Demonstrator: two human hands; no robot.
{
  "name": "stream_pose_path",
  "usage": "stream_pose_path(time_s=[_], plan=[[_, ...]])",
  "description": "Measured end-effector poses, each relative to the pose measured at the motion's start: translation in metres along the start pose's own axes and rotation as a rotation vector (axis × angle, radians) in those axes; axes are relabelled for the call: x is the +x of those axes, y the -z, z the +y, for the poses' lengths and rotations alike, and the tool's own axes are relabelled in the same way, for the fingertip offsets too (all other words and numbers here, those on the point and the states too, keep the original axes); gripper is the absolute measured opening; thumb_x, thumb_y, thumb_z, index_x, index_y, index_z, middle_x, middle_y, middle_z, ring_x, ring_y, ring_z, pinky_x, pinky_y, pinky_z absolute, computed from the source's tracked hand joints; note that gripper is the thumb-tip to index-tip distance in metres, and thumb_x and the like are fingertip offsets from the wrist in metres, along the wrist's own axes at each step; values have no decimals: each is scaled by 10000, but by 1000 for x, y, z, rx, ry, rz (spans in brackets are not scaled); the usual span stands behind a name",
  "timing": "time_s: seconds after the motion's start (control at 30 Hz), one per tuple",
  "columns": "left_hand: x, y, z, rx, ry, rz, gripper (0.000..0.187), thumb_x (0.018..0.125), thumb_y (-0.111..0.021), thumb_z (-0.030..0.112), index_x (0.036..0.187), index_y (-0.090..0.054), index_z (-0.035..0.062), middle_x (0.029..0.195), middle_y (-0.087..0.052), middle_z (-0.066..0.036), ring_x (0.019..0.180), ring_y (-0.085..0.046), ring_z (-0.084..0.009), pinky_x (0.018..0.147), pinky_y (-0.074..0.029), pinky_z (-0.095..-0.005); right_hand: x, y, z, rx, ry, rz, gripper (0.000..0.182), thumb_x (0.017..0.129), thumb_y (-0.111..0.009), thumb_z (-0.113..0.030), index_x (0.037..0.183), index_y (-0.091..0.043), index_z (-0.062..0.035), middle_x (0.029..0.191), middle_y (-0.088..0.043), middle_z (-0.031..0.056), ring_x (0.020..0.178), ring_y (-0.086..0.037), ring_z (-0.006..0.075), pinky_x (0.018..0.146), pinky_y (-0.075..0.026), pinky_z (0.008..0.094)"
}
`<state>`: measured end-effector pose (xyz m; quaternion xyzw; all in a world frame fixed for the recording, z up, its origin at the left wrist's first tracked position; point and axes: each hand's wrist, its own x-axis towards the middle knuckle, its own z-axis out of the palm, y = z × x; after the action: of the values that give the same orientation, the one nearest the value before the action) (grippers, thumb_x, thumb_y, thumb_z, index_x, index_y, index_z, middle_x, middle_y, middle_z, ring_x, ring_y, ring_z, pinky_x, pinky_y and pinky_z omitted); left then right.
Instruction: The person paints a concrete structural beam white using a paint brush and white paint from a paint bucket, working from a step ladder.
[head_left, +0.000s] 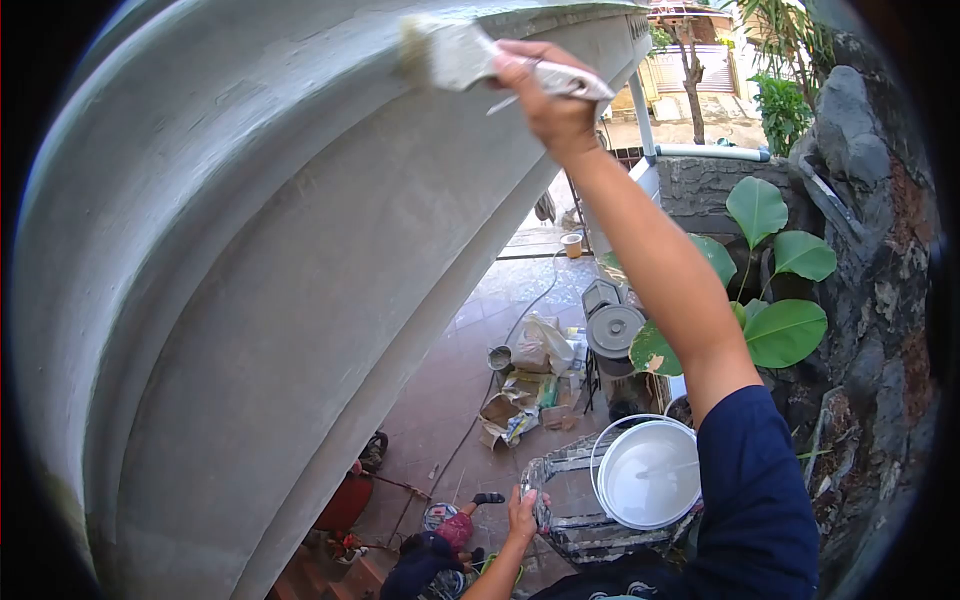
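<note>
My right hand (555, 105) is raised and closed around the handle of a wide paintbrush (460, 58). Its bristles touch, or nearly touch, the curved moulding of the grey-white wall (290, 260). Low in the view, my left hand (521, 514) grips the edge of a paint-spattered ladder (580, 527). On top of the ladder, to the right of that hand, stands a white bucket (650, 475) with its wire handle up and white paint inside.
Far below on the tiled floor, another person (425, 562) is bent down. Cardboard and bags (530, 385), a lidded grey bin (614, 332) and a hose lie or stand there. A rough rock wall (860, 330) and a leafy plant (785, 335) are close on the right.
</note>
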<state>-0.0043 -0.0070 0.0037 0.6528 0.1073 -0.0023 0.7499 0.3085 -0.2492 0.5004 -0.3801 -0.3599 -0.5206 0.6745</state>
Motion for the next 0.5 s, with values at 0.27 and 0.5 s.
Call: stream_pose_path(time_s=[0.27,0.5], plan=[[-2,4,-8,0,-1,8,334,913,-561,323,1058,-531,24,847,-661,-106,751,-632,-168,690,-504,-299,79,101,127,-539,-135,428,285,752,-772,-319,918,-765,-86,829,-740,75,766,-697,168,756,-539,303],[-7,2,0,-4,14,2,340,909,-565,331,1044,-525,21,845,-658,-106,749,-629,-166,697,-505,-298,23,18,86,-529,-80,237,255,764,-736,-271,915,-757,-67,810,-726,147,746,-711,242,726,-550,334]])
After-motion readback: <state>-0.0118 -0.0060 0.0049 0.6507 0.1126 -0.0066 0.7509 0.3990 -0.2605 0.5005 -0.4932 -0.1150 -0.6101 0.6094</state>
